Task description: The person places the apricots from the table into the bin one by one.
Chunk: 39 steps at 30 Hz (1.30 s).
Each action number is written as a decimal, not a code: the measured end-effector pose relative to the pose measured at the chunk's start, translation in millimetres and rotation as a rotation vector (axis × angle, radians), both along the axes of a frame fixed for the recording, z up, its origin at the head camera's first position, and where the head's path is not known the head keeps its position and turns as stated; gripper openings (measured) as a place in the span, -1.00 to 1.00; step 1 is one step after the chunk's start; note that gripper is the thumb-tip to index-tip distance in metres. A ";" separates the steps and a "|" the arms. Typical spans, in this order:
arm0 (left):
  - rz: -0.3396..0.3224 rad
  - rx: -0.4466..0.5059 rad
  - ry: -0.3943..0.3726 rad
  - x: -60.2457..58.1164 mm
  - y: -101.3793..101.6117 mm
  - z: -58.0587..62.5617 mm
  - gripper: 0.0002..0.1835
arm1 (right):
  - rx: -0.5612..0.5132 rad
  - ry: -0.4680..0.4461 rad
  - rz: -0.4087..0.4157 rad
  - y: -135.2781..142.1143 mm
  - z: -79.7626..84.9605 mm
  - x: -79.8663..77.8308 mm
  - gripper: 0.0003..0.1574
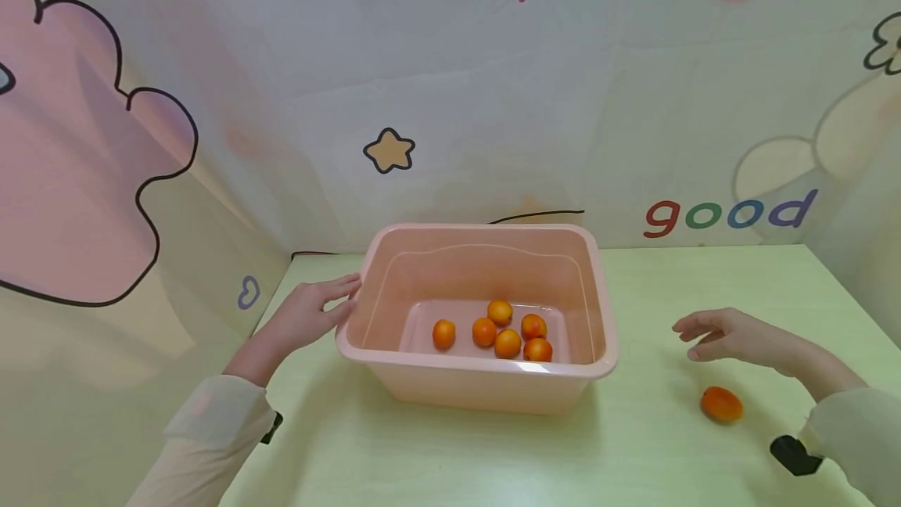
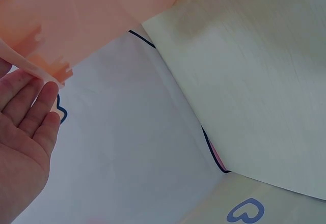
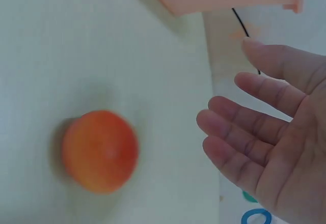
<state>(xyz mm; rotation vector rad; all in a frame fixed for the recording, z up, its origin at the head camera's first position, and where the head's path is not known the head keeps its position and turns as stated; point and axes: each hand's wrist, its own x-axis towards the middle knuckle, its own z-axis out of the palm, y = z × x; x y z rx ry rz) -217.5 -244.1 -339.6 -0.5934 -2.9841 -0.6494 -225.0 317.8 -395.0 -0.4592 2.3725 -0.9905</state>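
A pink plastic basin (image 1: 493,390) stands on the table, with several small orange fruits (image 1: 507,343) on its floor. My left hand (image 1: 310,318) is at the basin's left rim. The left wrist view shows the rim (image 2: 30,67) passing between a digit above it and the fairly straight fingers (image 2: 41,107) below. Over the table to the right of the basin, my right hand (image 1: 732,339) holds nothing, its fingers loosely spread. One smooth orange-red fruit (image 1: 721,405) lies on the table just below this hand, apart from its fingertips. Its round side shows large in the right wrist view.
The pale green tabletop (image 1: 436,460) extends around the basin. Behind it hangs a white printed cloth (image 1: 457,100) with a star and the word "good", and the cloth continues along the left side. Both wrists have dark straps at the sleeves.
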 end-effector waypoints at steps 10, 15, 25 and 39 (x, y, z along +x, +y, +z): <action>0.015 -0.006 -0.011 1.9 2.2 2.5 -0.54 | 0.120 -0.064 -0.062 14.4 -29.4 15.4 -0.33; 0.019 -0.008 -0.013 2.1 1.9 2.4 -0.54 | 0.123 -0.111 -0.068 16.1 -38.9 20.1 -0.31; 0.013 -0.003 -0.008 1.2 0.9 1.0 -0.54 | 0.102 -0.139 -0.100 13.5 -42.3 33.2 -0.37; 0.004 0.007 -0.010 1.3 0.7 1.0 -0.54 | 0.171 0.084 0.040 17.0 -36.1 20.1 -0.57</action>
